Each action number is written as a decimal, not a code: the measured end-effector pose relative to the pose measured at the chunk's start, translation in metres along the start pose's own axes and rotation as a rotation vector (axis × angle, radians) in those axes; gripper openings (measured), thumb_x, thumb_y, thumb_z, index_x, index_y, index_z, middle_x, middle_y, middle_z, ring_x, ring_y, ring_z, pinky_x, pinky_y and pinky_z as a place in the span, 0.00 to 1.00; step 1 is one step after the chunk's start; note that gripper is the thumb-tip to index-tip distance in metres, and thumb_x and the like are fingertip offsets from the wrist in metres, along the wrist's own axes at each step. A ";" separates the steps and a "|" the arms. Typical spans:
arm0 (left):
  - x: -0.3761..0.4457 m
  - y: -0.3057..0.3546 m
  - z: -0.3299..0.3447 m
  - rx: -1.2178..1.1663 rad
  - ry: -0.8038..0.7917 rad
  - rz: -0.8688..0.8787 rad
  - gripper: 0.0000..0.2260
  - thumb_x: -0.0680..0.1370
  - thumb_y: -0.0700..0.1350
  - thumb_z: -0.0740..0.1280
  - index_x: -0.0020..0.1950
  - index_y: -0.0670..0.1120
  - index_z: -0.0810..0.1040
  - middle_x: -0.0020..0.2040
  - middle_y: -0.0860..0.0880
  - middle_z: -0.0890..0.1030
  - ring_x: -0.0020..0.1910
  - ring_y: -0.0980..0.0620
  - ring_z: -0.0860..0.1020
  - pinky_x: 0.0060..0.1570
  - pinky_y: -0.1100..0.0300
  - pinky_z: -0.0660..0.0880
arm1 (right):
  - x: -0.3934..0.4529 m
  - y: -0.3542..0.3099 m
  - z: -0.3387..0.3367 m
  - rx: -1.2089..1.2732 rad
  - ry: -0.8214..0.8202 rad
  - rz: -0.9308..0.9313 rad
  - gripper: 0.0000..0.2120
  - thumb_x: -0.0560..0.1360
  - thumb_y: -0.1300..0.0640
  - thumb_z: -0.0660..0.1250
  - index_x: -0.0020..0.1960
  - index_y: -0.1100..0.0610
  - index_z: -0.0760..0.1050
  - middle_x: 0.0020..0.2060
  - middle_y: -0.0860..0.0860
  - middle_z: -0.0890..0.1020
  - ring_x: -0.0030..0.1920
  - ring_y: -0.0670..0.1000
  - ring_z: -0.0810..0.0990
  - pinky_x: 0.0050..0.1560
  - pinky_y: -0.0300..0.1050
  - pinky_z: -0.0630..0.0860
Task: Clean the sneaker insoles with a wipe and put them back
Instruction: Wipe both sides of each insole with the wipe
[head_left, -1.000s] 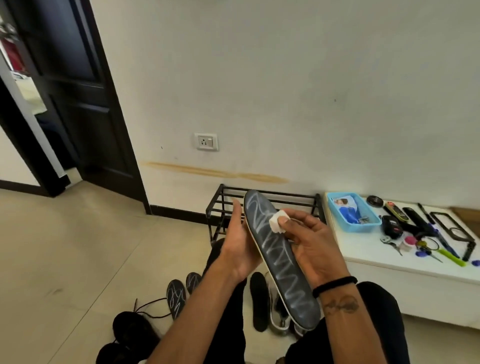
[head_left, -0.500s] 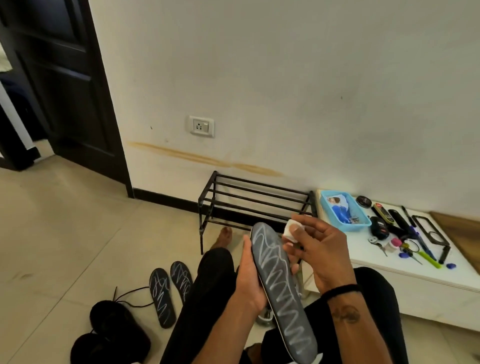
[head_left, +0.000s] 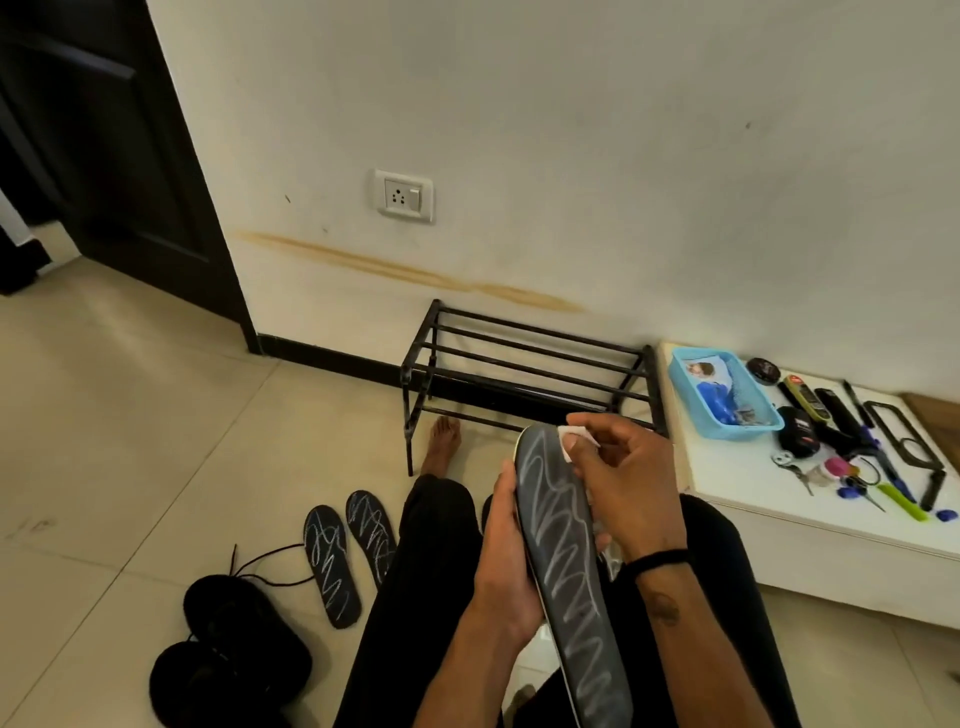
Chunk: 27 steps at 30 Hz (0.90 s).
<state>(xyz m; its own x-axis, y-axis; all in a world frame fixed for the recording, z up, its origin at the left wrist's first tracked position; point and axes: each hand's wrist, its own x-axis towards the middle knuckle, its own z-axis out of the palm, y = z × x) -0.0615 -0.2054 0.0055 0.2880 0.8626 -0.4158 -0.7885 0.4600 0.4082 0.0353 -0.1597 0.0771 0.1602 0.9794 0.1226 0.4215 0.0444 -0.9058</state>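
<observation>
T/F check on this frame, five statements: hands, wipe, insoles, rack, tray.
1. The left hand grips the held insole by its edge. True.
2. The right hand pinches a white wipe at the insole's toe end. True.
3. Two more insoles sit on the shoe rack. False: they lie side by side on the floor, left of the person's leg.
4. The blue tray is on the floor. False: it sits on the low white table.
5. The black sneakers are on the person's feet. False: they lie on the floor; one foot shows bare.
</observation>
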 end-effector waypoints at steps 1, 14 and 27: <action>0.004 0.001 -0.001 0.007 0.022 -0.005 0.28 0.81 0.65 0.59 0.66 0.45 0.83 0.60 0.39 0.84 0.55 0.41 0.83 0.61 0.45 0.78 | 0.005 0.000 0.006 -0.060 0.012 -0.037 0.08 0.76 0.57 0.73 0.53 0.46 0.82 0.45 0.41 0.84 0.47 0.38 0.83 0.48 0.32 0.79; 0.014 0.011 0.003 0.069 0.082 0.057 0.22 0.84 0.61 0.54 0.59 0.51 0.83 0.54 0.48 0.88 0.52 0.53 0.86 0.48 0.59 0.83 | 0.013 0.008 0.037 -0.395 -0.054 -0.424 0.04 0.77 0.59 0.72 0.51 0.54 0.83 0.46 0.47 0.85 0.46 0.45 0.83 0.50 0.47 0.81; 0.000 0.013 0.016 0.142 0.059 0.097 0.23 0.84 0.61 0.53 0.63 0.51 0.82 0.58 0.46 0.86 0.57 0.51 0.85 0.52 0.58 0.83 | 0.002 0.012 0.027 -0.329 -0.020 -0.393 0.05 0.76 0.59 0.72 0.52 0.54 0.84 0.47 0.47 0.85 0.48 0.44 0.82 0.52 0.45 0.81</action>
<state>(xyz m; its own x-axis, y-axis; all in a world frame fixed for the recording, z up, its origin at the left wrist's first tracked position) -0.0625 -0.1958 0.0237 0.1788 0.8923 -0.4146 -0.7249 0.4044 0.5577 0.0164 -0.1519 0.0560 -0.0826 0.9047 0.4180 0.7055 0.3493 -0.6166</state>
